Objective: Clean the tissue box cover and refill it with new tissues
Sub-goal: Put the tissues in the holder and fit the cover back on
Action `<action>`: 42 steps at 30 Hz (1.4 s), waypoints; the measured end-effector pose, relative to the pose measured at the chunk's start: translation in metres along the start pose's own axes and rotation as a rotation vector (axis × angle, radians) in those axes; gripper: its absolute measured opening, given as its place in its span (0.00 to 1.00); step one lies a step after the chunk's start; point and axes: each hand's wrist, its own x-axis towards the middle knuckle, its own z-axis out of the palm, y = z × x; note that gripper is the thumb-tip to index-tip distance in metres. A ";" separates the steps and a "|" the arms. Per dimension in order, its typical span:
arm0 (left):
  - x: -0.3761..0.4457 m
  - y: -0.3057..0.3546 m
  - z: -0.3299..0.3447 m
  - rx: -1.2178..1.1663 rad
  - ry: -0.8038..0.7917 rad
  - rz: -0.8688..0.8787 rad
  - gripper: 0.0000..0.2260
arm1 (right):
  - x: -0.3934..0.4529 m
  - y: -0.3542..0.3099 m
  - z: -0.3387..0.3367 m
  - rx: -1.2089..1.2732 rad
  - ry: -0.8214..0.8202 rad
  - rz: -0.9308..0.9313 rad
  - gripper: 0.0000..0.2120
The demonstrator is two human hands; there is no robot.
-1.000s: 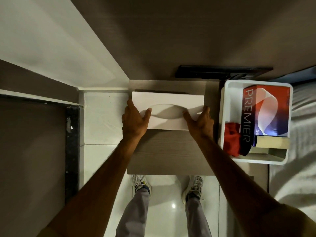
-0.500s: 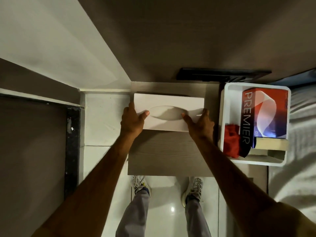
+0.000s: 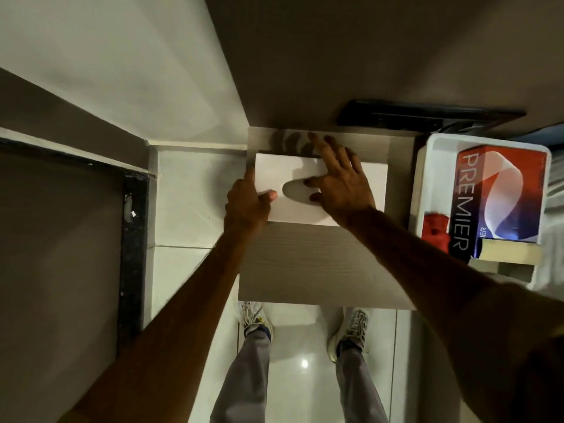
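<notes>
A white tissue box cover with an oval slot lies flat on a small grey wooden table. My left hand grips the cover's left end, thumb on top beside the slot. My right hand hovers over the middle of the cover with fingers spread, hiding most of the slot; whether it touches the cover I cannot tell. A red and blue PREMIER tissue box lies in a white tray to the right, with a red cloth beside it.
A beige sponge block rests at the tray's near end. A dark panel sits on the wall behind the table. White floor tiles and my shoes show below the table's front edge; a wall runs along the left.
My right hand has left the cover's right end and moved up over its middle with fingers spread. The left hand keeps its hold on the left end.
</notes>
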 end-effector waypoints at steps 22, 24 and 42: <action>-0.003 0.000 0.004 -0.055 0.025 -0.024 0.26 | -0.052 -0.003 -0.011 0.008 0.281 0.089 0.11; -0.002 -0.001 0.005 -0.052 0.036 -0.022 0.26 | -0.058 -0.004 -0.011 0.035 0.295 0.122 0.12; -0.006 -0.013 0.023 -0.053 0.130 0.024 0.27 | -0.077 -0.013 0.010 0.192 0.446 0.196 0.19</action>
